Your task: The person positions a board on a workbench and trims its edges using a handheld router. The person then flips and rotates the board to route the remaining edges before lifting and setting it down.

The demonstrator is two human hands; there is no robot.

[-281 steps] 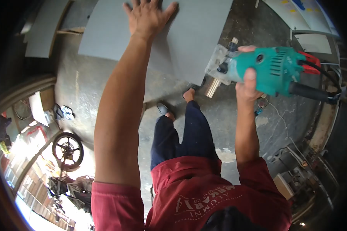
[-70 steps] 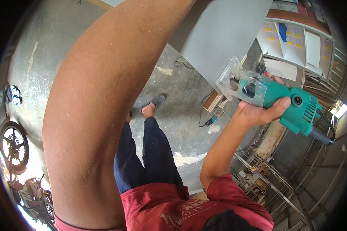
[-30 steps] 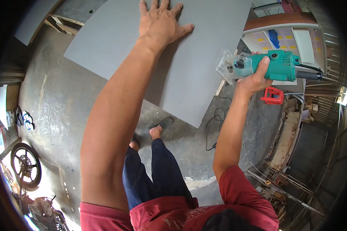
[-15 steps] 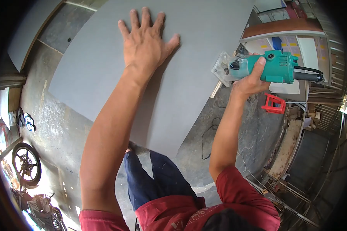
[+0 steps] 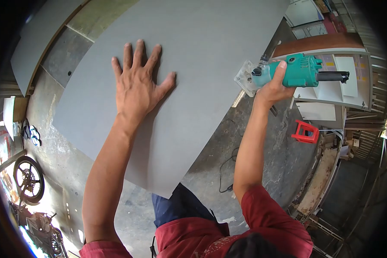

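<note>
A large grey panel [image 5: 202, 56] stretches from the top of the view down to my waist. Flat on its left part lies my left hand [image 5: 136, 88], fingers spread. My right hand [image 5: 274, 87] is wrapped round the body of a green trimmer [image 5: 303, 71], thumb on top, beyond the panel's right edge. The tool is on its side, with its clear base [image 5: 245, 78] close to that edge; whether it touches cannot be made out. A black cord grip sticks out at the tool's right end.
On the right are a red stool [image 5: 305, 132] and a white cabinet [image 5: 348, 81] with a brown side. Another grey panel [image 5: 38, 38] is at the upper left. A wheel [image 5: 29, 179] and slippers [image 5: 35, 135] are at the left. A black cable [image 5: 221, 174] lies on the floor.
The panel now reaches lower in view, over my legs. My left hand, spread on it, has come down and left. The trimmer stays in my right hand beside the right edge.
</note>
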